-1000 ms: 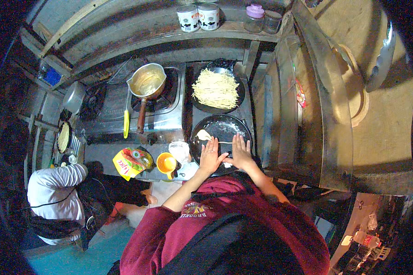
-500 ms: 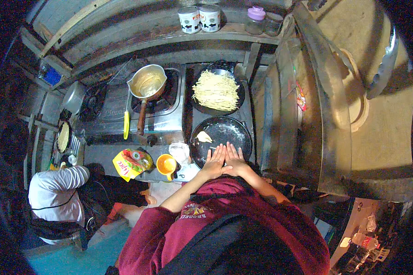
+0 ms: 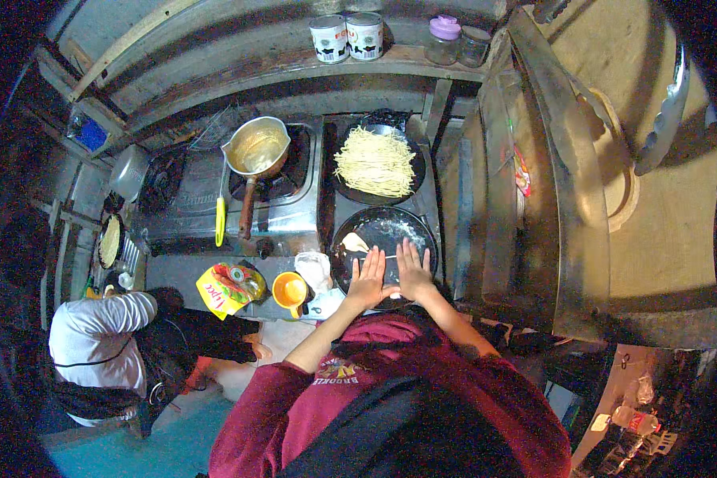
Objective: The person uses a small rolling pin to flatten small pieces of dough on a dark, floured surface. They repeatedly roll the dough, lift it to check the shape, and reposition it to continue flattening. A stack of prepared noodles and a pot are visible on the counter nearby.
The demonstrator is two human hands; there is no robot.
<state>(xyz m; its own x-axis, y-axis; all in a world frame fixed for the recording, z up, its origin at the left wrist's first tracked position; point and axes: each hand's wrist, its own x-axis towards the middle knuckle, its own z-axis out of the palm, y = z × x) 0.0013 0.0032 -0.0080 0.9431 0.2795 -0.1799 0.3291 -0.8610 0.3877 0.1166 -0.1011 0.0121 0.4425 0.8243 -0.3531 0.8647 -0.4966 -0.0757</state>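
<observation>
Both palms lie flat over the near part of a round black tray [image 3: 384, 225] dusted with white flour. My left hand [image 3: 368, 280] has its fingers stretched out, and my right hand [image 3: 413, 271] beside it does the same. A thin pale strip of dough [image 3: 390, 256] shows in the gap between the fingers; its ends, if any, are hidden under the hands. A small lump of pale dough [image 3: 354, 242] rests at the tray's left side. Beyond it, a second dark tray carries a heap of thin dough strands [image 3: 374, 162].
Left of the tray are an orange cup [image 3: 290, 290], a white plastic bag [image 3: 313, 269] and a yellow pouch [image 3: 231, 288]. A saucepan [image 3: 256, 147] sits on the gas stove [image 3: 191, 191], next to a yellow-handled tool [image 3: 221, 221]. At far left sits another person [image 3: 95, 342].
My hands have moved apart sideways, opening a gap over the tray where the dough strip shows. The lump on the tray stays where it was.
</observation>
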